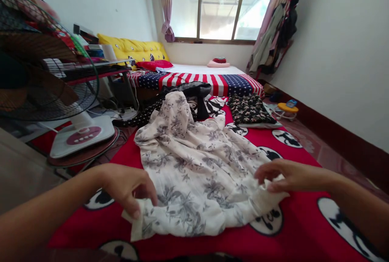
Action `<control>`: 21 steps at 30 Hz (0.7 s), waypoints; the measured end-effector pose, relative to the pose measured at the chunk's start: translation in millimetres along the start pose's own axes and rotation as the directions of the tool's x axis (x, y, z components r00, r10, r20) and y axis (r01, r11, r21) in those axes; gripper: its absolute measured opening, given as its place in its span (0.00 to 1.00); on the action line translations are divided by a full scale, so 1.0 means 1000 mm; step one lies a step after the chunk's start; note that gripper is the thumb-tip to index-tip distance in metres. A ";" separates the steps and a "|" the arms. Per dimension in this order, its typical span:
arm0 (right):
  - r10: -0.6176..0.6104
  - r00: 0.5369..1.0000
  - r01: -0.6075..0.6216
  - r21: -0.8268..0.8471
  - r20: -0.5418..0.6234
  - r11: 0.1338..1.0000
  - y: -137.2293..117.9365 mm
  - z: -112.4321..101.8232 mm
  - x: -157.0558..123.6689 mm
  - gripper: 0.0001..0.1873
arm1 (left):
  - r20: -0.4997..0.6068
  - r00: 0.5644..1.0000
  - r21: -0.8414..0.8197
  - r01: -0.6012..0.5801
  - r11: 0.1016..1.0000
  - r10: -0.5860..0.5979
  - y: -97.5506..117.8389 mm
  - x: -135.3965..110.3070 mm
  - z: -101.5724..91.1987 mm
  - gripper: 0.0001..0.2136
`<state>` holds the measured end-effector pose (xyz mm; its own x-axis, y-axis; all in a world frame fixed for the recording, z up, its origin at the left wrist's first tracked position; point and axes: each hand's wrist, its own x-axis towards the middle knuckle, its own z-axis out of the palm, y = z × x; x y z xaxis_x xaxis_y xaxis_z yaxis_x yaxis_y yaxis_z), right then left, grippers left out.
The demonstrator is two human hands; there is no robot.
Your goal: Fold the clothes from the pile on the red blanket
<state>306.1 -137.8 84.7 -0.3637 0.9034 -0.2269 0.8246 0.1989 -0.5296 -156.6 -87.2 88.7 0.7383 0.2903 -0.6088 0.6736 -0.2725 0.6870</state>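
Observation:
A white garment [194, 169] with a grey floral print lies spread and wrinkled on a red patterned blanket [225, 246]. It looks like a shirt or dress; its far end is bunched up in a raised fold. My left hand [129, 189] pinches the near left corner of the cloth between thumb and fingers. At the near right corner, my right hand [278, 175] grips the hem the same way. Between the two hands the near edge sags slightly and is rolled over.
A folded black floral garment [251, 108] lies at the far right of the blanket, and dark clothes [190, 88] are heaped beyond the white one. A standing fan [82, 132] is on the left. Behind are a bed [194, 82] and a small yellow stool [287, 107].

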 end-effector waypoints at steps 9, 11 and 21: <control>0.220 0.812 -0.391 -0.225 -0.541 0.893 0.048 0.041 0.087 0.36 | -0.924 0.363 0.261 0.371 0.891 0.119 -0.085 0.046 -0.046 0.34; 0.250 0.806 -0.454 -0.287 -0.537 0.844 0.043 0.054 0.092 0.33 | -0.894 0.425 0.331 0.407 0.852 0.144 -0.091 0.056 -0.040 0.28; 0.196 0.764 -0.411 -0.230 -0.615 0.882 0.050 0.062 0.085 0.22 | -0.499 0.770 0.365 0.602 0.710 -0.397 -0.058 -0.011 -0.005 0.11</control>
<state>289.4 -74.3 -11.5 0.1500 0.9626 0.2255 0.9766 -0.1086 -0.1858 -204.4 -69.8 57.8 0.2844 0.7895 -0.5438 0.9352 -0.3532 -0.0237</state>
